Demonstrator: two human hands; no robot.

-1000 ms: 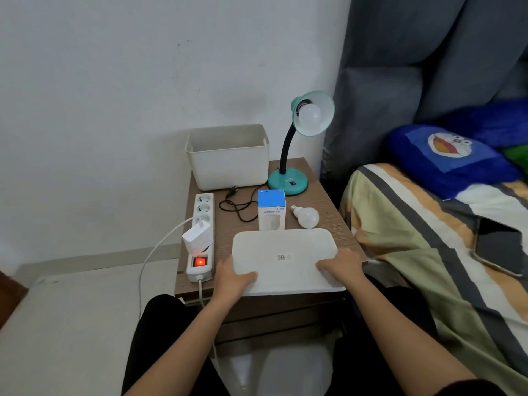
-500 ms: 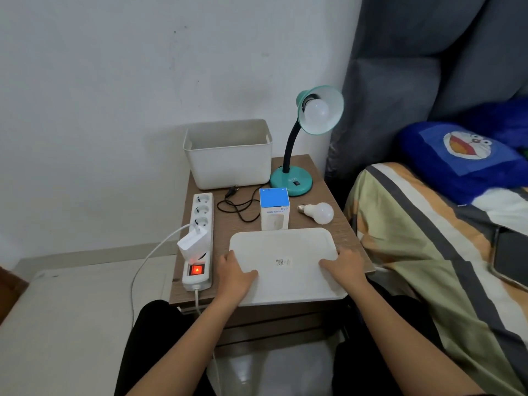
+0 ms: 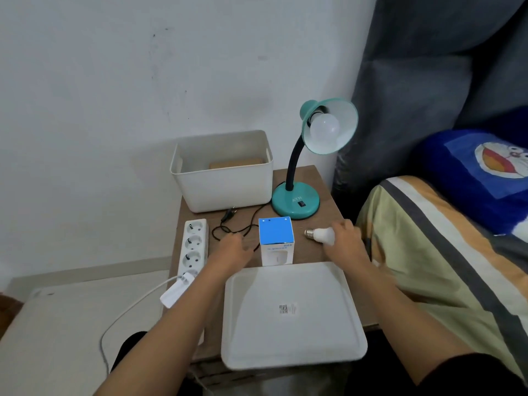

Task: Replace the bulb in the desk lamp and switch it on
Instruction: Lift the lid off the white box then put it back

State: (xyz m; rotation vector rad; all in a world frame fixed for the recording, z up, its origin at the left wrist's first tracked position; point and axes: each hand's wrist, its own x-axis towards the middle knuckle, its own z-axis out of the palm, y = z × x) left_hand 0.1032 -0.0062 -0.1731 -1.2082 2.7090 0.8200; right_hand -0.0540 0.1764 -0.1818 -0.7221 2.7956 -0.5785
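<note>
The teal desk lamp (image 3: 295, 202) stands at the back right of the bedside table, with a white bulb (image 3: 324, 128) in its shade. Its black cord (image 3: 220, 231) lies loose on the tabletop, the plug (image 3: 228, 214) not in any socket. A second white bulb (image 3: 321, 235) lies on its side in front of the lamp base, screw cap pointing left. My right hand (image 3: 347, 242) covers its round end, fingers curled over it. My left hand (image 3: 231, 250) hovers over the cord with relaxed fingers, just left of the blue-topped bulb box (image 3: 276, 241).
A white lid (image 3: 291, 312) lies flat at the table's front edge, overhanging it. A white power strip (image 3: 193, 247) with a charger (image 3: 177, 290) plugged in runs along the left edge. A white bin (image 3: 223, 170) stands at the back. A bed (image 3: 445, 252) lies close on the right.
Both hands let go of the white lid and reached forward: the right one to the loose bulb, the left one to the cord beside the box.
</note>
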